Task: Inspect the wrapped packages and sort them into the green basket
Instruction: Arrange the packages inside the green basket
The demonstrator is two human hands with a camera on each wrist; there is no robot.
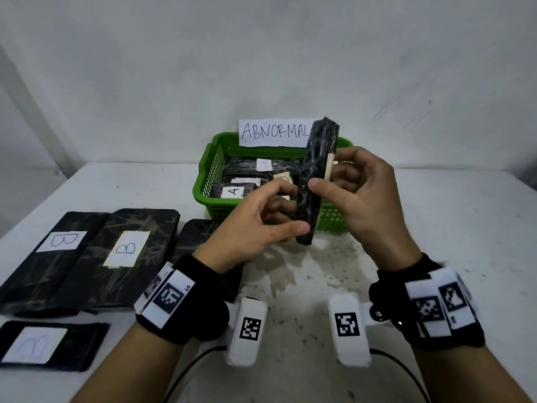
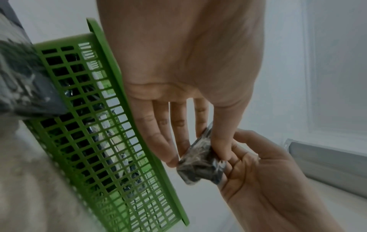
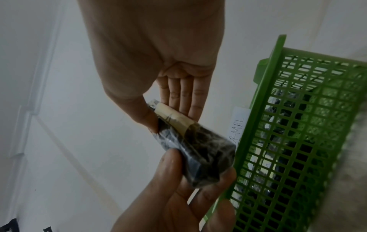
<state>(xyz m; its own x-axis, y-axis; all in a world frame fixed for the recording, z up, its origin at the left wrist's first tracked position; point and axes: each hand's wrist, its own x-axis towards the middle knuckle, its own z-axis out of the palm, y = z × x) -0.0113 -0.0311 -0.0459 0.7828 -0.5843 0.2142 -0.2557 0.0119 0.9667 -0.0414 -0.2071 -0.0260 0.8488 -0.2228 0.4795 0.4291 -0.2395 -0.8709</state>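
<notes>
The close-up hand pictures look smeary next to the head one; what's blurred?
Left wrist view: the basket mesh smears downward and the dark package at the left edge is soft. Right wrist view: the basket's lower right corner blurs. Head view: mostly sharp.

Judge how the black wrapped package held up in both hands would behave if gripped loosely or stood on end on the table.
The held package is probably stiff: it stays straight though the left hand and right hand pinch only its edges. Its glossy, crinkled wrap looks slippery, so a loose grip might slide. Slim and tall on end, it would likely tip rather than stand.
</notes>
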